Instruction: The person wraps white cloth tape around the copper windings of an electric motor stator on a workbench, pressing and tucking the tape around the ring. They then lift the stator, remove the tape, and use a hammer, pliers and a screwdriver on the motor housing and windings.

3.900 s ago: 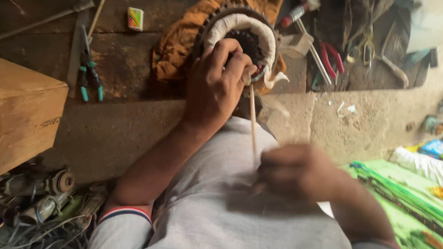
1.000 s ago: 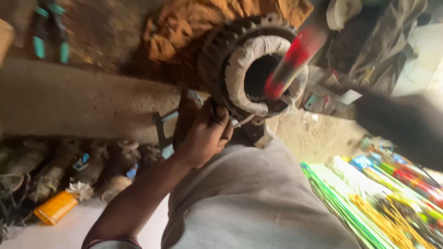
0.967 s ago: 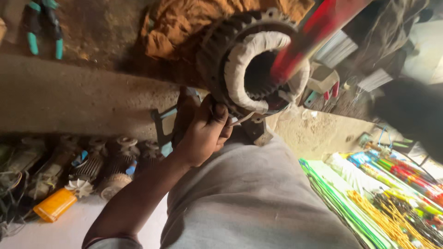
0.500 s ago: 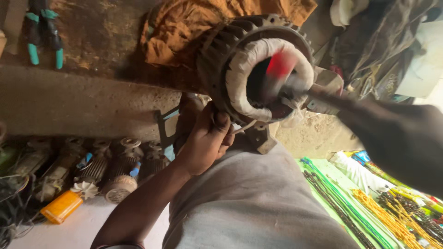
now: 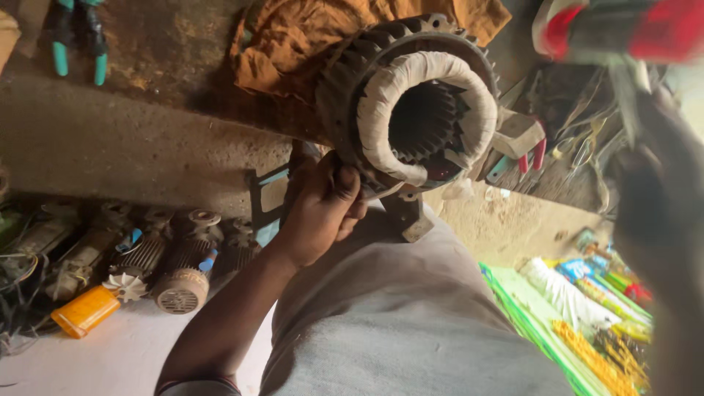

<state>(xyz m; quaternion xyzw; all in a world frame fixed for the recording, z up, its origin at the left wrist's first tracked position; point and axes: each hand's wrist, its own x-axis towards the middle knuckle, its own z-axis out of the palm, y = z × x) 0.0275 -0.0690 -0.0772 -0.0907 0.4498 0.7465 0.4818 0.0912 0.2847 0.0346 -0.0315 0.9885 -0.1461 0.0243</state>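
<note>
A finned motor stator (image 5: 411, 110) with a pale taped winding ring rests against my knee, its open bore facing me. My left hand (image 5: 319, 209) grips its lower left rim. My right hand (image 5: 656, 183), blurred at the right edge, is raised and closed on a red-handled tool (image 5: 623, 33) that crosses the top right corner, well clear of the stator bore.
An orange cloth (image 5: 308, 37) lies behind the stator. Green-handled pliers (image 5: 77, 37) lie at the top left. Several small motors (image 5: 176, 264) and an orange bottle (image 5: 84, 312) sit on the floor at left. Hand tools (image 5: 557, 147) and coloured packets (image 5: 587, 301) are at right.
My right hand has pulled the red-handled tool out of the stator bore and lifted it to the upper right. The left hand keeps its hold on the rim.
</note>
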